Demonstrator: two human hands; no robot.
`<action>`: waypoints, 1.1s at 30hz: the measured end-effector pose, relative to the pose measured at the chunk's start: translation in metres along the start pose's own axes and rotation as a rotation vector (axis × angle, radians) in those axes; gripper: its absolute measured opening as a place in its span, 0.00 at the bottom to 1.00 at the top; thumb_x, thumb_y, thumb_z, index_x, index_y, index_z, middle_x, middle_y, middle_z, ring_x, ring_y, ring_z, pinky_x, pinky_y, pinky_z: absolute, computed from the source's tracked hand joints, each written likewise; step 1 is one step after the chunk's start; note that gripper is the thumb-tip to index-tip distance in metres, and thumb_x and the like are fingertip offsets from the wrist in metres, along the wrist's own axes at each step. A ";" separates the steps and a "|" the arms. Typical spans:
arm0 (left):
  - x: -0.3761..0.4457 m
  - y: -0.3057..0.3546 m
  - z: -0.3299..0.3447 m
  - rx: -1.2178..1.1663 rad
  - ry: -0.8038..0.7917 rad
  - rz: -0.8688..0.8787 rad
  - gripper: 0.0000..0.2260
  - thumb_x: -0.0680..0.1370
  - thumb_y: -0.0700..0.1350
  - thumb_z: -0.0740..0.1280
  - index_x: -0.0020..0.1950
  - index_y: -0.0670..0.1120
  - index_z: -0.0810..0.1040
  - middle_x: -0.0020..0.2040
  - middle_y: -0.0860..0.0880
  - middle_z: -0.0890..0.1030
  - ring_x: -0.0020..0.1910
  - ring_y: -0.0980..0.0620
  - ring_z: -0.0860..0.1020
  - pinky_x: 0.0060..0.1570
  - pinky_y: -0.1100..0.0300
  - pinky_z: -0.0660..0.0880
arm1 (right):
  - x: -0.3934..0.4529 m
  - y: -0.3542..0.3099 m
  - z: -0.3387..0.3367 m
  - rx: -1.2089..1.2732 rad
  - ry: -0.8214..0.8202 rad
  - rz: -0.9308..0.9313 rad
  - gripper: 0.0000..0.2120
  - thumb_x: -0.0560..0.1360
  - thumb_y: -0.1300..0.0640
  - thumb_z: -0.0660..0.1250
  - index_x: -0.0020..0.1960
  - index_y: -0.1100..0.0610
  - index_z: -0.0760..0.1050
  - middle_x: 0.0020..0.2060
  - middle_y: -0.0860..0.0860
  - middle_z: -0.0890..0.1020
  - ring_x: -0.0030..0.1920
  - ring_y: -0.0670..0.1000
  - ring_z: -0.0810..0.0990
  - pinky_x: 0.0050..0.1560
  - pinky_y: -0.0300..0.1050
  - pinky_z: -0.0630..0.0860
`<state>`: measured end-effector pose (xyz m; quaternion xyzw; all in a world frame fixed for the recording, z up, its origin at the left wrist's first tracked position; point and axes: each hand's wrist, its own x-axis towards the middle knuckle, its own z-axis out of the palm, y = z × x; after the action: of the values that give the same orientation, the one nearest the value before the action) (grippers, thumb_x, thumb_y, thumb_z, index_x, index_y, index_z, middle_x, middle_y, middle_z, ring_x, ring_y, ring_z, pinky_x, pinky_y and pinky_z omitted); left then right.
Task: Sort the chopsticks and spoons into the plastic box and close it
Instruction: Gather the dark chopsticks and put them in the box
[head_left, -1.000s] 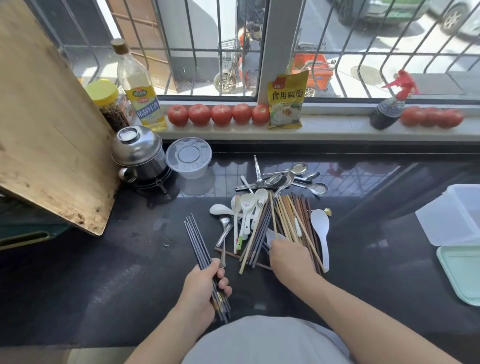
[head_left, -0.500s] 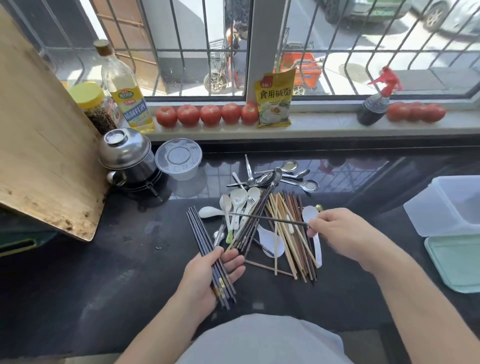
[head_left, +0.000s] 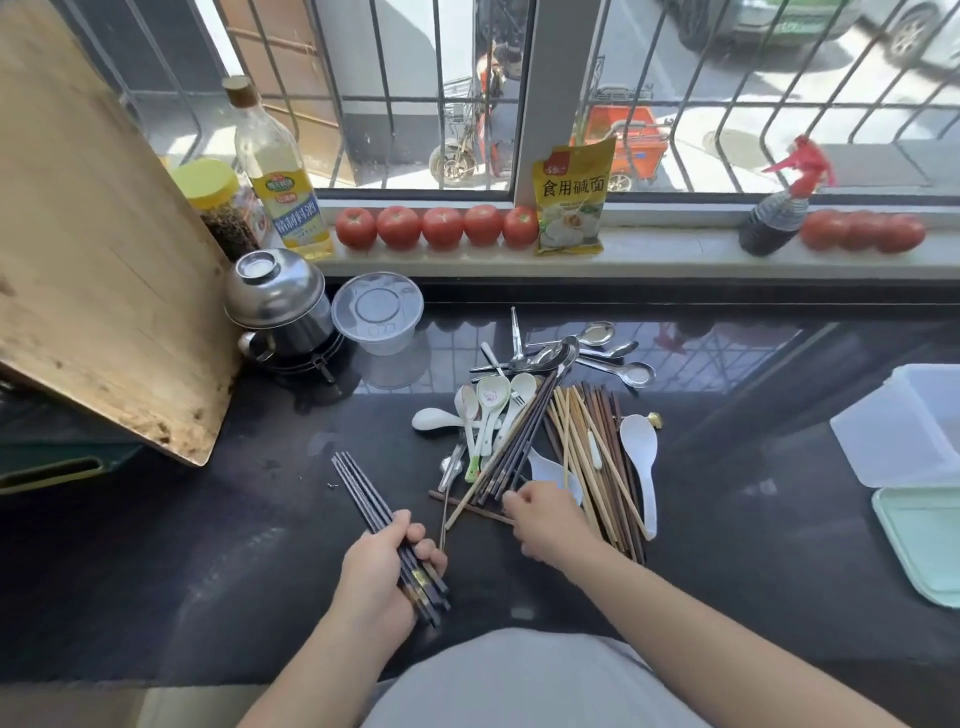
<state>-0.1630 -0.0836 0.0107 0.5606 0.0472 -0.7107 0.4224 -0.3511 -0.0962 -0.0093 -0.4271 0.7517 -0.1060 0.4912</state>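
Our left hand (head_left: 387, 566) grips a bundle of dark chopsticks (head_left: 363, 493), fingers curled round the near ends, tips pointing away and left. Our right hand (head_left: 545, 519) sits at the near edge of the mixed pile (head_left: 545, 441), fingers curled at the ends of the dark sticks there; whether it already pinches one we cannot tell. The key relation: the pile lies straight ahead of the right hand, touching it, and its chopsticks run roughly near-to-far, fanned a bit, so the near ends face us and a pull toward us slides one out lengthwise. Right hand is nearer the pile; left is just beside it, to the left. White spoons (head_left: 488, 405) lie across the left of the pile, a white ladle-spoon (head_left: 641, 457) on the right, metal spoons (head_left: 582, 353) at the far end. The plastic box (head_left: 904, 431) stands open well apart to the right at the counter (head_left: 208, 545) edge, its green lid (head_left: 924, 545) lying just in front. Counter between pile and box shows bare dark surface, so we judge a rightward carry has room. Sorting looks early: box seems to hold nothing yet.
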 end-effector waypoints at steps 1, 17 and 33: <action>0.001 0.001 -0.004 -0.016 0.017 -0.011 0.04 0.84 0.40 0.61 0.52 0.46 0.67 0.32 0.48 0.69 0.23 0.54 0.65 0.24 0.62 0.70 | 0.012 0.007 0.001 0.110 0.038 0.111 0.17 0.79 0.51 0.60 0.34 0.56 0.68 0.28 0.55 0.73 0.29 0.56 0.72 0.33 0.49 0.69; -0.037 -0.021 0.100 0.170 -0.388 0.051 0.24 0.83 0.53 0.63 0.28 0.47 0.68 0.26 0.49 0.61 0.21 0.54 0.61 0.21 0.62 0.62 | -0.078 -0.018 -0.038 1.207 -0.155 0.337 0.33 0.82 0.35 0.51 0.58 0.63 0.79 0.48 0.59 0.86 0.53 0.59 0.84 0.59 0.56 0.78; -0.063 -0.264 0.305 0.798 -0.481 0.073 0.17 0.83 0.54 0.64 0.40 0.46 0.65 0.27 0.48 0.63 0.21 0.50 0.59 0.25 0.60 0.58 | -0.087 0.206 -0.279 1.150 0.236 -0.023 0.14 0.84 0.49 0.59 0.57 0.58 0.78 0.53 0.57 0.83 0.50 0.55 0.81 0.55 0.51 0.79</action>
<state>-0.5651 -0.0455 0.0677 0.4999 -0.3489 -0.7678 0.1972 -0.6797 0.0225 0.0662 -0.0857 0.6184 -0.5489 0.5558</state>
